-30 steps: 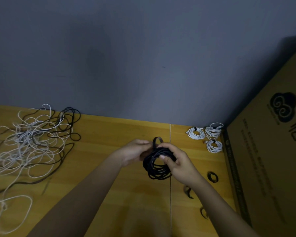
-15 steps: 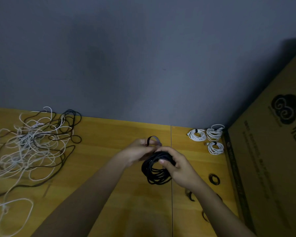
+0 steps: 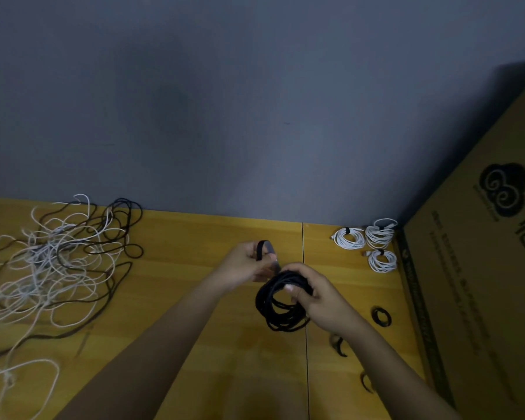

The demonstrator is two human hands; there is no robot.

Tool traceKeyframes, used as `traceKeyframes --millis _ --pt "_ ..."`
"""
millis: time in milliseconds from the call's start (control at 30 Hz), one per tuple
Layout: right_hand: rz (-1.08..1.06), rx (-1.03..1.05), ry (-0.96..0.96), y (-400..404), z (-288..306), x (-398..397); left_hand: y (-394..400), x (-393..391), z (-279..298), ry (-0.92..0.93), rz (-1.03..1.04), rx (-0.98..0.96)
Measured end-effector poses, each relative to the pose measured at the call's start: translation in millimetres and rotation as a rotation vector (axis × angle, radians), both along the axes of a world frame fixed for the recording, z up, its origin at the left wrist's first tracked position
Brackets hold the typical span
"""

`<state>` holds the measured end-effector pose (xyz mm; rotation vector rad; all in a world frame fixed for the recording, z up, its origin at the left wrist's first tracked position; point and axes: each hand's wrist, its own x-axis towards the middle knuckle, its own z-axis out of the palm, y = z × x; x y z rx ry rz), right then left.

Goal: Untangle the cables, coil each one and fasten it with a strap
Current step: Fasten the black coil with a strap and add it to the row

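1. The right hand grips the black cable coil at its top edge, fingers curled over the bundle and the thumb pressed inside the loop.
2. The coil hangs below that grip, above the yellow wooden table.
3. The left hand, just up and left of the grip, pinches a black strap that arches over its fingers; the strap's other end runs down toward the top of the coil.
4. Far to the left of the grip, the tangled pile of white and dark cables sprawls on the table.
5. Up and right of the grip, 3 white coiled cables, each bound with a dark strap, lie close together by the grey wall.
6. Right of and below the grip, 3 loose straps lie on the table beside a cardboard box.
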<state>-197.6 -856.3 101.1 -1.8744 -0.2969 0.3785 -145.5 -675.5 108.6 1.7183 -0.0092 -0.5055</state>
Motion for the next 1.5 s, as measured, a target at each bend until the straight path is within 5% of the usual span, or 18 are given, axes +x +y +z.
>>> traceKeyframes --millis 233,667,933,1267,1367,1500 --pt "-0.023 -0.024 0.046 -2.6 -5.7 3.8 -2.4 -6.0 3.4 -0.181 -0.187 0.258" --pt "-0.079 -0.001 0.000 4.8 -11.7 -2.9 -1.0 -13.4 0.3 -0.063 -0.138 0.207" --pt "-0.170 -0.078 -0.091 8.9 -16.7 -3.2 3.3 -17.0 8.6 0.215 -0.103 -0.129" --pt "-0.144 -0.126 -0.026 7.2 -23.7 -3.8 -4.0 -25.0 10.7 0.154 -0.136 -0.064" --pt "-0.271 -0.038 -0.165 6.0 -23.8 -9.1 -7.5 -26.3 9.2 0.128 -0.091 -0.075" --pt "-0.469 -0.233 -0.582 2.6 -30.1 -15.3 -13.6 -29.8 4.8 0.098 -0.043 -0.040"
